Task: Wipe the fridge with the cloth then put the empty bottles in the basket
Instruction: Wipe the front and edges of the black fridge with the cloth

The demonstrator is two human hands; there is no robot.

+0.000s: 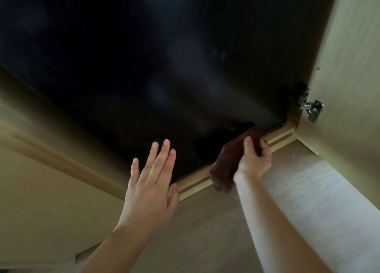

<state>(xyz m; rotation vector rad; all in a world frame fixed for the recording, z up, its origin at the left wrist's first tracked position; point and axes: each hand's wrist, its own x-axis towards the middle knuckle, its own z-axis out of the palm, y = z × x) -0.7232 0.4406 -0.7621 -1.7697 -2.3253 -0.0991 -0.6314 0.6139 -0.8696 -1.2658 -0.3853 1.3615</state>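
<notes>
The black glossy fridge door (144,57) fills the upper part of the head view, set inside a wooden cabinet. My right hand (254,157) grips a dark brown cloth (226,168) and presses it against the fridge's lower right edge, by the wooden sill. My left hand (152,182) is held flat with fingers spread, just in front of the fridge's lower edge, holding nothing. No bottles or basket are in view.
A wooden sill (197,182) runs along the fridge's bottom edge. An open cabinet door (349,87) with a metal hinge (308,106) stands at the right. A wooden cabinet panel (51,149) lies at the left. The floor (308,200) is pale.
</notes>
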